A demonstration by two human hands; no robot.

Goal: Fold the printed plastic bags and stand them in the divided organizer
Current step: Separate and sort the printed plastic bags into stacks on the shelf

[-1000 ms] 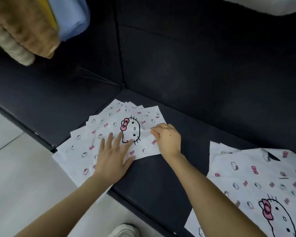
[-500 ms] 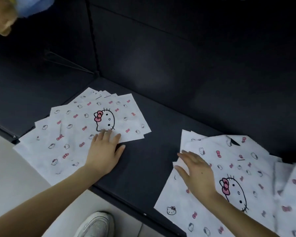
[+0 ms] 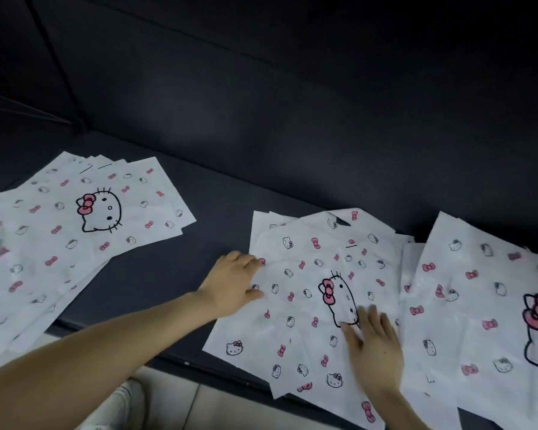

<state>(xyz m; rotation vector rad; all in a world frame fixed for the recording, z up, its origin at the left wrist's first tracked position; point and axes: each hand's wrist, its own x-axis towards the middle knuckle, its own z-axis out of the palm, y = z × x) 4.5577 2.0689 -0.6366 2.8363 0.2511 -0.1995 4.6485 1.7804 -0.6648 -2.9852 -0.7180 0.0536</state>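
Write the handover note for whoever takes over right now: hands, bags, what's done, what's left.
Left hand: at the left edge of the middle stack; whether it pinches the top bag is unclear.
Right hand: flat, fingers straight, pressing that stack.
Bags: three fanned stacks lying flat on the dark sofa seat: left stack, middle, right stack.
Done: no folded bag shows.
Left: fold every bag, stand them in the organizer, not in view.

Dark sofa seat point(image 3: 174, 274) carries three flat piles of printed bags: left pile point(image 3: 59, 237) overhangs the front edge; middle pile point(image 3: 308, 305) touches right pile point(image 3: 479, 305).
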